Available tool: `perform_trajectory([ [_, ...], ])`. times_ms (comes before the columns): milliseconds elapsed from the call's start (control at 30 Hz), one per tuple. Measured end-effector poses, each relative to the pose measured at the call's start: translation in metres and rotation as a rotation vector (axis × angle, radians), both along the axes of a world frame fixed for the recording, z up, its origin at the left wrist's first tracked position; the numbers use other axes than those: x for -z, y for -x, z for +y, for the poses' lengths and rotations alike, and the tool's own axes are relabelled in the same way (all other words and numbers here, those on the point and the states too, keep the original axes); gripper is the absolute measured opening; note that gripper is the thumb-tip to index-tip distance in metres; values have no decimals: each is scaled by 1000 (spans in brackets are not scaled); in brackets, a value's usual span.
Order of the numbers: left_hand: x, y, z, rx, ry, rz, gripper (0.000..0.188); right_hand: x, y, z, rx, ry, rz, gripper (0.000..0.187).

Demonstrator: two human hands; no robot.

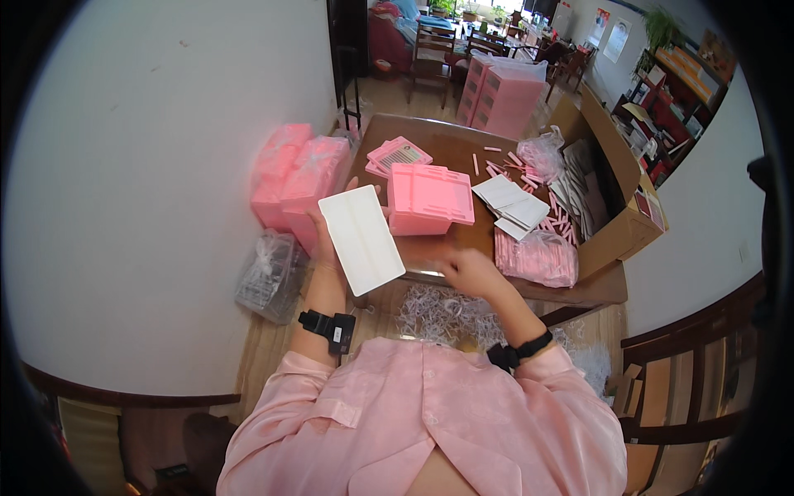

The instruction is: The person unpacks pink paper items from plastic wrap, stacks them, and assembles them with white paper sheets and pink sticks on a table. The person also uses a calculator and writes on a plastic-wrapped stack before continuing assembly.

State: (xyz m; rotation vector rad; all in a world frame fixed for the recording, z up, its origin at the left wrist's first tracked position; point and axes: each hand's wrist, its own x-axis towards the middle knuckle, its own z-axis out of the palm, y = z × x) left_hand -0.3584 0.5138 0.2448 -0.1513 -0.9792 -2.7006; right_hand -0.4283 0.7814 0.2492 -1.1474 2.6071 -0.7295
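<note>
My left hand [322, 240] grips a flat white rectangular panel [362, 240] by its left edge, tilted up in front of me. Part of the fingers is hidden behind it. Over the table's near edge hovers my right hand [467, 273], its fingers smeared by motion, so I cannot tell whether they hold anything. Just beyond the panel a stack of pink plastic panels [430, 194] sits on the brown table [447, 136]. More pink pieces with a printed sheet on top [399, 155] lie behind it. Several white sheets [513, 205] rest to the right.
Pink sticks [562, 223] lie scattered at the right, beside a clear bag of pink sticks [538, 258] and an open cardboard box [624, 211]. Wrapped pink bundles [302, 169] and a bagged grey bundle [271, 277] stand left. Paper shreds [442, 310] cover the floor below.
</note>
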Motion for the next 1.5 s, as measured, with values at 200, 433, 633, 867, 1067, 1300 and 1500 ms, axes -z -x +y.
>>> perform_trajectory([
  [200, -12, -6, 30, 106, -69, 77, 120, -35, 13, -65, 200, 444, 309, 27],
  [433, -10, -7, 32, 104, -73, 82, 121, -42, 11, -73, 216, 371, 302, 26],
  [633, -11, -9, 33, 76, 22, 59, 121, -38, 9, -74, 176, 341, 312, 25],
  [867, 17, -2, 25, 80, -56, 22, 115, -9, 6, -55, -63, 316, 336, 24],
  [1067, 66, 12, -42, -142, -24, -165, 100, 92, -4, 15, -288, -338, 142, 19],
  [1300, 72, 74, -5, -362, 63, -388, 92, 123, 54, 81, -43, -724, -150, 44],
  [1500, 45, 141, 72, -296, -84, -586, 112, 81, 104, 39, 140, 634, -47, 20],
])
